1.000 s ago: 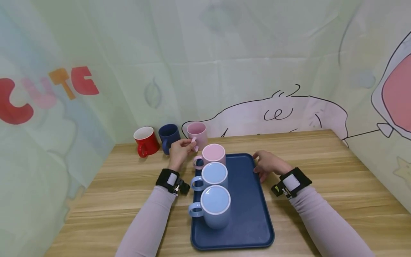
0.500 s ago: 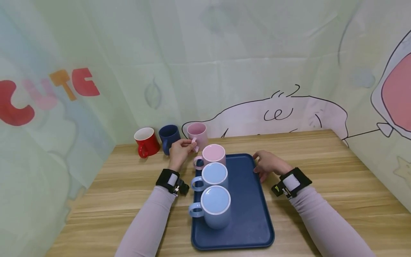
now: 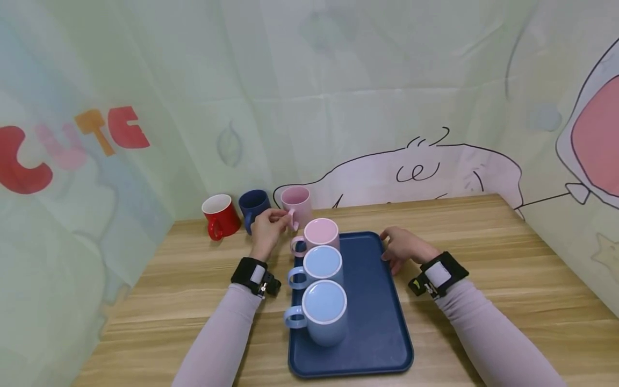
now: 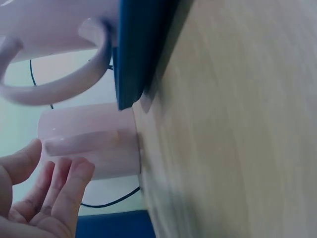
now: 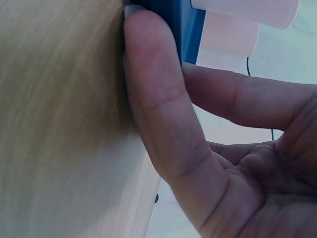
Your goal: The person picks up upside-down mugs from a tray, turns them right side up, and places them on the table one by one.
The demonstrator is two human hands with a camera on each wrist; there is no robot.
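My left hand [image 3: 267,231] is beside the handle of an upright pink mug [image 3: 297,203] on the table. In the left wrist view its thumb and fingers [image 4: 74,183] are spread apart near the mug's handle [image 4: 81,143], not closed on it. My right hand [image 3: 406,247] holds the right edge of a navy tray [image 3: 372,322] near its far corner. The right wrist view shows its thumb [image 5: 153,69] low against the tray's edge and a finger at the rim. Upside down along the tray's left side stand a pink mug [image 3: 321,232] and two light blue mugs [image 3: 323,262].
A red mug [image 3: 222,217] and a dark blue mug [image 3: 253,205] stand upright at the far left of the wooden table [image 3: 193,301]. A printed cloth [image 3: 309,107] hangs behind the table's far edge.
My left fingers pinched the upright pink mug's handle before and have now let go, drawing slightly left. The right hand, tray and mugs keep their places.
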